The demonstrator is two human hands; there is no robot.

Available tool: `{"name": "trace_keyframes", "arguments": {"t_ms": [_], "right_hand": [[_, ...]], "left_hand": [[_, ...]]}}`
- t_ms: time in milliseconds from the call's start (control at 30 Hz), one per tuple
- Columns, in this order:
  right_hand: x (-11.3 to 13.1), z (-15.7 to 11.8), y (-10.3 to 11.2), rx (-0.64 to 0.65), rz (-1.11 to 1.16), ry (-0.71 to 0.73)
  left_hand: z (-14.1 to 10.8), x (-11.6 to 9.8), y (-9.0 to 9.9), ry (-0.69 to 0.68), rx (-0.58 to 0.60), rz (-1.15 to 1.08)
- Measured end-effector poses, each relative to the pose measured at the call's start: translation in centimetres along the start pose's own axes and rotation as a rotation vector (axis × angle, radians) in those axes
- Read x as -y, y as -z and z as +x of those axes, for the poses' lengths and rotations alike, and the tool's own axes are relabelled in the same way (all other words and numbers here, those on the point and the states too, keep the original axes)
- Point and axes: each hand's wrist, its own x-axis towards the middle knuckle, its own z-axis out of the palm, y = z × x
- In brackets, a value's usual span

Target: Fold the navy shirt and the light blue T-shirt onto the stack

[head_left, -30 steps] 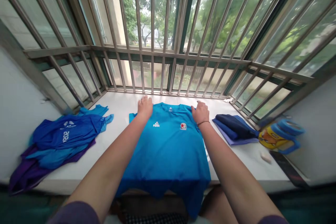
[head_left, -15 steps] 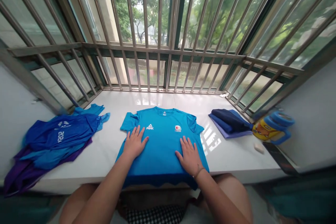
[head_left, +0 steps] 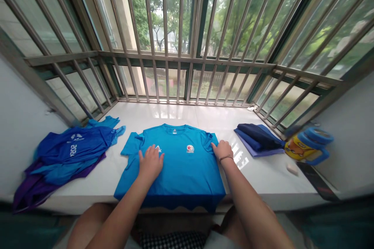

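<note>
In the head view, a blue shirt (head_left: 175, 179) lies front up on the white sill (head_left: 263, 181), its collar (head_left: 174, 127) toward the far side and its near part draped over the sill's near edge. The left hand (head_left: 151, 163) rests on the shirt's left half with fingers spread, partly covering a white logo (head_left: 159, 149); 1 round badge (head_left: 190, 148) shows on the right. The right hand (head_left: 223, 150), with a bracelet (head_left: 226, 157) at its wrist, is at the right sleeve (head_left: 209, 140), fingers bent; whether it pinches cloth, I cannot tell. At the left lies a loose pile (head_left: 73, 149) of blue and purple clothes. At the right, a folded stack (head_left: 257, 142) sits just beside a blue and yellow mug (head_left: 306, 144), with a dark phone (head_left: 317, 181) nearer. Metal bars (head_left: 166, 19) front the window at the far side.
</note>
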Motion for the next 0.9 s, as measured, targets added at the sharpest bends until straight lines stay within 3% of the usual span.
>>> {"name": "trace_keyframes", "arguments": {"t_ms": [67,167,233,300,467,600,700,800,833,900], "right_hand": [[0.4,1.1,-0.4,0.019,0.032,0.009],[-0.2,1.8,-0.4,0.026,0.098,0.020],[-1.3,1.9,-0.2,-0.010,0.151,0.007],[-2.6,1.8,0.0,-0.064,0.213,-0.019],[-4.4,2.0,-1.1,-0.192,0.367,-0.041],[-2.9,1.1,-1.4,-0.304,0.456,0.032],[-0.6,-1.6,-0.8,-0.301,0.404,0.373],[0.7,-5.2,0.0,-0.060,0.201,0.870],[0.7,-6.3,0.3,0.009,0.162,0.950],[0.0,-7.8,0.7,0.033,0.155,0.958]], "left_hand": [[2.9,-4.7,0.4,-0.169,0.010,-0.124],[7.7,-11.5,0.2,-0.366,0.130,-0.266],[10.5,-14.7,-0.4,-0.407,0.175,-0.299],[12.6,-16.3,-1.3,-0.426,0.206,-0.316],[13.9,-16.3,-3.2,-0.474,0.225,-0.357],[13.7,-15.9,-3.9,-0.479,0.217,-0.379],[13.9,-15.8,-4.3,-0.471,0.212,-0.399],[14.3,-15.6,-4.7,-0.453,0.202,-0.431],[14.4,-15.4,-4.8,-0.444,0.196,-0.447],[14.7,-15.2,-5.1,-0.422,0.180,-0.485]]}}
